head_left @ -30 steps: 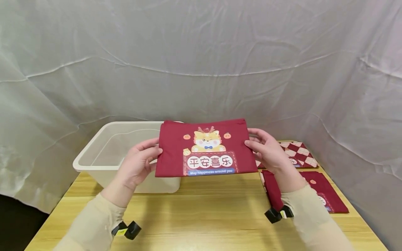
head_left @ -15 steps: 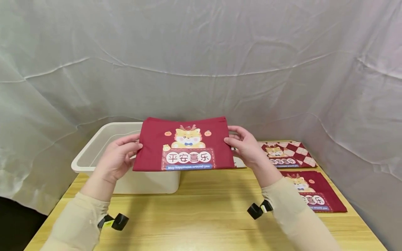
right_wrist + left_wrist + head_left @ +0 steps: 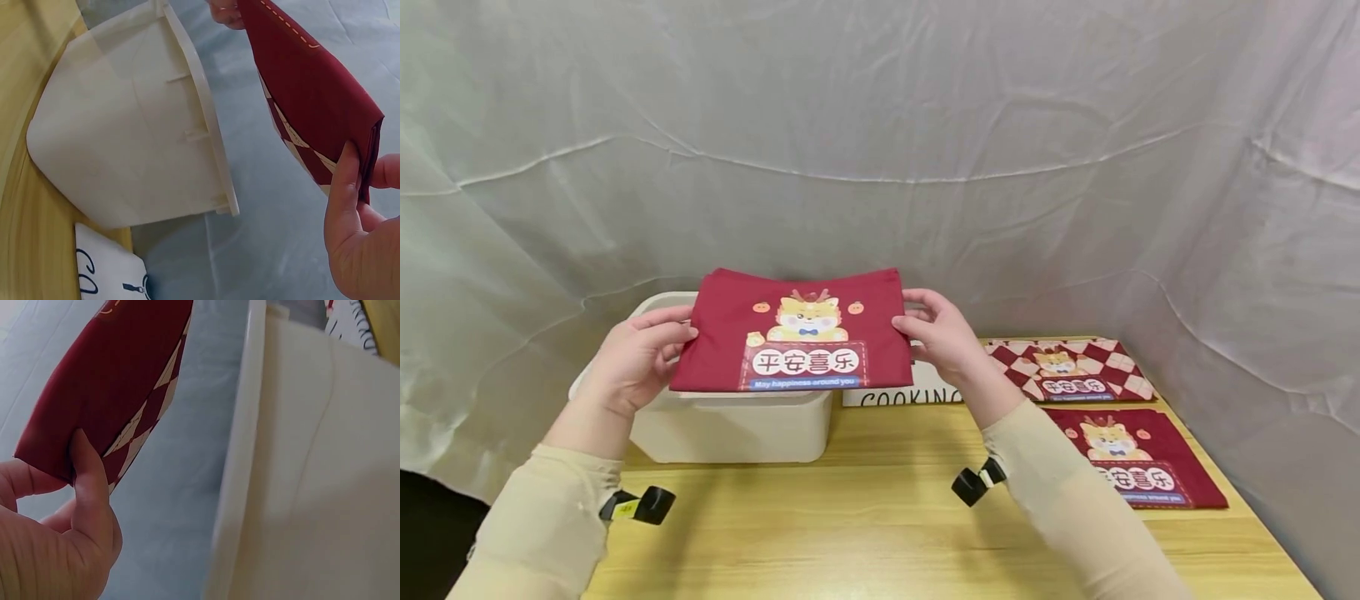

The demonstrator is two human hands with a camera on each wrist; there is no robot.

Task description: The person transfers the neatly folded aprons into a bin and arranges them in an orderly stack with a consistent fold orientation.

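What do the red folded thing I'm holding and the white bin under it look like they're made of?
The red folded cloth looks like matte woven fabric: it shows stitching along one edge, soft folds and a printed cartoon. The white bin looks like smooth, slightly translucent moulded plastic, with ribs under its rim.

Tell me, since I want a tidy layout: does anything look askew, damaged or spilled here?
Nothing stands out. The folded red cloth is held level over the white bin by the left hand and right hand; the other cloths lie flat.
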